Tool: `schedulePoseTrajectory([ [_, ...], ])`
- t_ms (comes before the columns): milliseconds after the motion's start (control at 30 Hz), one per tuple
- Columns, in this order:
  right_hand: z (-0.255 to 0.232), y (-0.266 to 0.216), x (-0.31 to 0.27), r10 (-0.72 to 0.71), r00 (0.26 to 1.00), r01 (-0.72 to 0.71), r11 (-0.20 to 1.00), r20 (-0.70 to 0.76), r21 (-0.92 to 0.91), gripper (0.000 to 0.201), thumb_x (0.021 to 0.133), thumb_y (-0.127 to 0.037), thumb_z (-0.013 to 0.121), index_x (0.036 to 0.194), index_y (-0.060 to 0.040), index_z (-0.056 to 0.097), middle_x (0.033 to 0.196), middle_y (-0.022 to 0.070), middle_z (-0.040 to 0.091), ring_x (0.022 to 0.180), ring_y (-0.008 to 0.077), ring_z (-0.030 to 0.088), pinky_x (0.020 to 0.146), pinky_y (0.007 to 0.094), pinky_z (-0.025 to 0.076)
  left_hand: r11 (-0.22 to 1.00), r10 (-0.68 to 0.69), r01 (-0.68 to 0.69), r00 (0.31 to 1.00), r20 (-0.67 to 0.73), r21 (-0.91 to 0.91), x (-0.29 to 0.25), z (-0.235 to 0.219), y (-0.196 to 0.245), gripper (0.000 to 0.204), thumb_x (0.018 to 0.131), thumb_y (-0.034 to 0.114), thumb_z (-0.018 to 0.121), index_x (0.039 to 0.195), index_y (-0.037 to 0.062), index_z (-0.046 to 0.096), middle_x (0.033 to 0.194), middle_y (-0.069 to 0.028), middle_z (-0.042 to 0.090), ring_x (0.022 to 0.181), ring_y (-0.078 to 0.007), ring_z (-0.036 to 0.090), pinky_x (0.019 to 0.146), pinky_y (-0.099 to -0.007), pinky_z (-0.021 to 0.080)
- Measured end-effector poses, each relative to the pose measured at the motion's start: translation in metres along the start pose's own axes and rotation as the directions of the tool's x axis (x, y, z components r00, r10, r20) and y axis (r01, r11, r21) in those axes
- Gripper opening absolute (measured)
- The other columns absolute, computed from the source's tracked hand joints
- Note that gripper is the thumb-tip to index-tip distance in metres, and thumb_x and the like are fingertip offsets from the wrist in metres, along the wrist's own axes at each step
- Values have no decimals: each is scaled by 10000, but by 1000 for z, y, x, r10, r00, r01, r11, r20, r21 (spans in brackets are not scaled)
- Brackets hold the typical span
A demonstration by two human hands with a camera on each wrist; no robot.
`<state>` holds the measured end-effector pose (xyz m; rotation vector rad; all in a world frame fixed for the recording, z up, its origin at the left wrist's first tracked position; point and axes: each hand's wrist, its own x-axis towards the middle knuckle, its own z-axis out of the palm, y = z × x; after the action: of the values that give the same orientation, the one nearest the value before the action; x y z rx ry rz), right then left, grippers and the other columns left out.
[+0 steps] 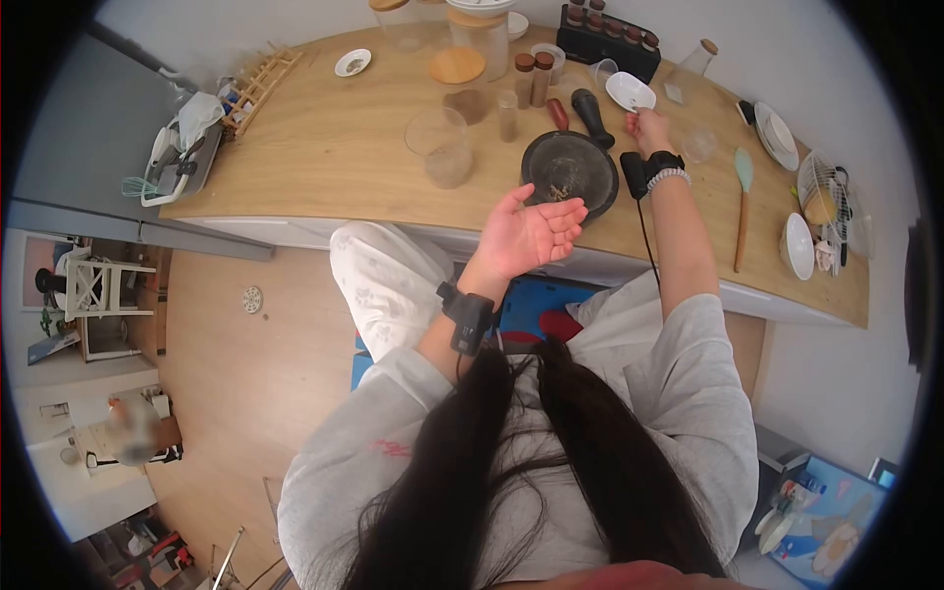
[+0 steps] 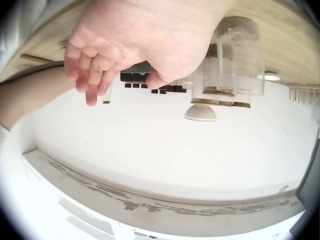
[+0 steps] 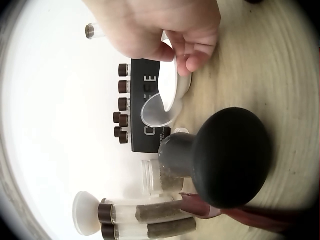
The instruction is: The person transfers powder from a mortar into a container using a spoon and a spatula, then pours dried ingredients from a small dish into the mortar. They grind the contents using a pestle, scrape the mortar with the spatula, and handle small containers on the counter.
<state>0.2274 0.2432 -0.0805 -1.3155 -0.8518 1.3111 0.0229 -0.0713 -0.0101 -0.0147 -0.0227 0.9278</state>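
Observation:
At the back right of the table, my right hand pinches the rim of a small white dish between thumb and fingers. The dish stands tilted in the right wrist view. My left hand is held palm up at the table's front edge, its fingers loosely bent and nothing in them. Its fingertips overlap the near rim of a dark stone mortar, which has some dry bits inside. Behind the mortar lies a black pestle, its rounded end large in the right wrist view.
An open glass jar with powder stands left of the mortar. Spice bottles, a wooden-lidded jar and a black rack stand behind. A spatula and a white bowl are at the right.

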Motion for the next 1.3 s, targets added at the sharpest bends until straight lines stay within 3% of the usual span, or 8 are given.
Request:
schedulePoseTrajectory([
  [233, -24, -15, -16, -10, 999, 8, 999, 43, 45, 256, 818, -11, 500, 1057, 80, 495, 705, 107, 589, 544, 150, 560, 459, 254, 449, 1000, -11, 11, 1000, -3, 2, 0, -1, 0, 640, 897, 463, 348, 1235, -71, 456, 1152, -162, 566, 959, -286, 556, 818, -389, 455],
  [467, -43, -70, -79, -132, 970, 166, 973, 202, -160, 274, 814, -63, 518, 1067, 35, 560, 691, 37, 582, 530, 66, 491, 456, 195, 371, 995, 19, -13, 998, -64, 98, 0, 9, -2, 560, 900, 419, 393, 1222, -34, 467, 1159, -171, 562, 962, -301, 548, 810, -381, 442],
  [667, -36, -117, -131, -117, 889, 224, 955, 443, -196, 302, 834, -94, 519, 1118, -9, 573, 673, -23, 546, 529, 21, 449, 453, 166, 332, 929, 75, -76, 997, 17, 363, 6, 21, 26, 315, 897, 338, 430, 974, 66, 570, 835, -56, 587, 689, -179, 535, 560, -273, 423],
  [767, -23, -128, -146, -58, 802, 243, 941, 595, -236, 295, 835, -90, 514, 1116, -25, 579, 661, -52, 519, 532, 9, 428, 451, 157, 306, 768, 289, -167, 952, -101, 618, 11, 51, 43, 232, 889, 296, 472, 897, 81, 559, 705, -5, 527, 571, -96, 461, 468, -213, 344],
  [833, -14, -132, -155, -31, 755, 256, 933, 655, -252, 294, 827, -91, 516, 1105, -29, 587, 665, -61, 514, 535, 3, 416, 449, 156, 295, 330, 637, -68, 752, -170, 941, 17, 73, 47, 191, 866, 272, 542, 867, 81, 551, 658, 13, 528, 500, -57, 422, 429, -186, 294],
  [933, 3, -136, -169, 3, 675, 323, 898, 738, -299, 300, 808, -96, 518, 1091, -36, 598, 676, -73, 511, 542, -1, 407, 452, 155, 285, 114, 693, 53, 711, -118, 992, 28, 79, 61, 180, 844, 255, 585, 840, 80, 545, 633, 21, 522, 459, -45, 393, 407, -184, 266],
  [1100, 26, -134, -180, 62, 554, 400, 855, 830, -330, 297, 807, -106, 510, 1081, -49, 611, 678, -71, 518, 544, 4, 418, 451, 158, 285, 8, 670, 100, 738, -80, 995, 40, 56, 77, 188, 830, 235, 607, 764, 65, 558, 628, 26, 523, 457, -32, 387, 405, -181, 247],
  [1300, 32, -129, -163, 99, 555, 408, 833, 826, -374, 267, 831, -174, 575, 1070, -64, 615, 684, -59, 528, 534, -1, 403, 460, 159, 296, -143, 696, -49, 705, 136, 988, 56, 25, 84, 225, 834, 205, 588, 751, -5, 600, 642, 10, 540, 535, -61, 452, 475, -221, 344],
])
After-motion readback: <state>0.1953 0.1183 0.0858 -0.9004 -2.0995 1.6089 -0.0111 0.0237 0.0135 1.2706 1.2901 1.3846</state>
